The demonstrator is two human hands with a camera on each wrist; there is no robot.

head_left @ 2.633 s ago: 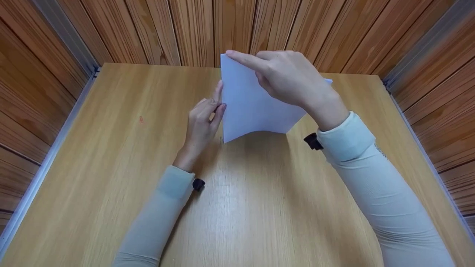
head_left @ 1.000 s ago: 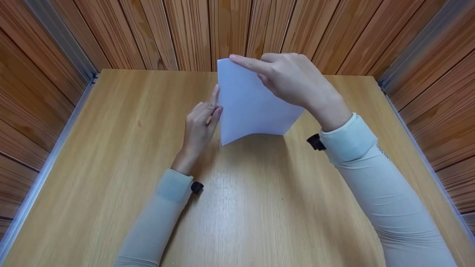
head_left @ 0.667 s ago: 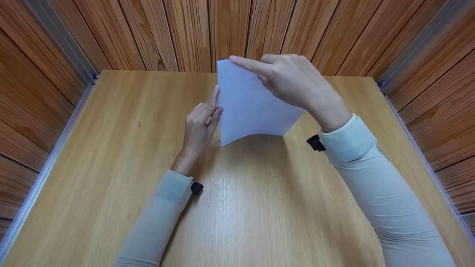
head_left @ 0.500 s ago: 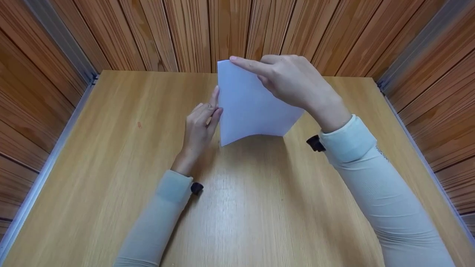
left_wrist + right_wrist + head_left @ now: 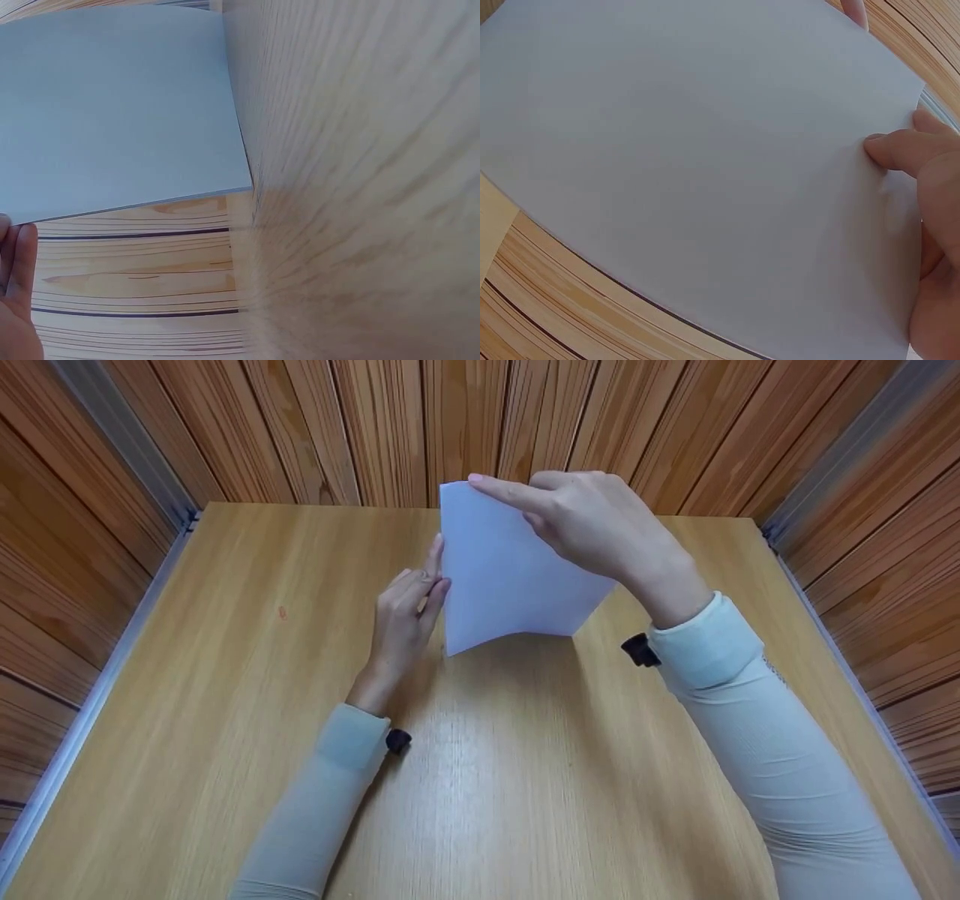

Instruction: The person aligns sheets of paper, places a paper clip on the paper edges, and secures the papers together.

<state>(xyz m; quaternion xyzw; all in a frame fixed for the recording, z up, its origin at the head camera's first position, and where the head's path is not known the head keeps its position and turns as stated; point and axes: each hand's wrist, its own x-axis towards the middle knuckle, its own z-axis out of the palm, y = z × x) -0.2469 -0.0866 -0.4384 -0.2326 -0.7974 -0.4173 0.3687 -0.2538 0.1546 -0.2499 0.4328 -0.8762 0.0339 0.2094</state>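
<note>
White paper stands on edge, bowed, with its lower left corner down near the table; I cannot tell whether it is one sheet or several. At its left edge, my left hand holds it with thumb and fingertips, the index finger extended along the edge. Over the top edge, my right hand pinches the paper, its index finger stretched toward the upper left corner. The right wrist view shows the thumb pressed on the paper's face, denting it. The fingers behind the paper are partly hidden.
A wooden table lies below, with a small reddish mark on its left side. Plank walls rise at the back and sides. Metal rails run along the side edges.
Compared with the oldest frame, the view has shifted slightly, and the right fingertip sits a little farther from the paper's upper left corner. Over the last second hands and paper hardly move.
</note>
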